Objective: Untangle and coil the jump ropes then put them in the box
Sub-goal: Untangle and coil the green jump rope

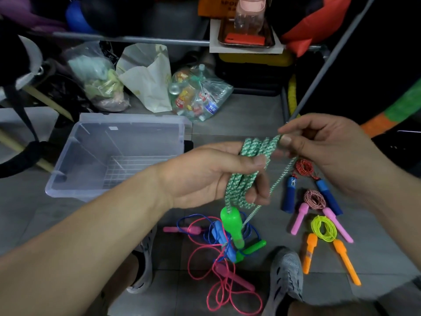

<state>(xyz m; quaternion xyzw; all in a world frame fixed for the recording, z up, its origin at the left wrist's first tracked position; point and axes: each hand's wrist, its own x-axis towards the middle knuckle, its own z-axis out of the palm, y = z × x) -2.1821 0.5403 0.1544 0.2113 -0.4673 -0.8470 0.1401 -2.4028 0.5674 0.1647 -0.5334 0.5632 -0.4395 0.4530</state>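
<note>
My left hand (211,174) grips several loops of a green-and-white braided jump rope (257,144). One green handle (232,226) hangs below the hand. My right hand (319,147) pinches the rope's top loop between thumb and forefinger. A loose strand runs down to a second green handle (255,246) on the floor. Under it lies a tangle of a pink rope (218,290) and a blue rope (218,233). At the right lie three coiled ropes: a red one with blue handles (305,167), a pink-handled one (315,199), a yellow one with orange handles (323,229). The clear plastic box (95,190) stands at the left.
Plastic bags of bottles (200,96) and a white paper bag (148,76) stand behind the box. A shelf frame with a grey pole (319,83) rises at the right. My two feet in grey shoes (284,277) stand on the tiled floor beside the tangle.
</note>
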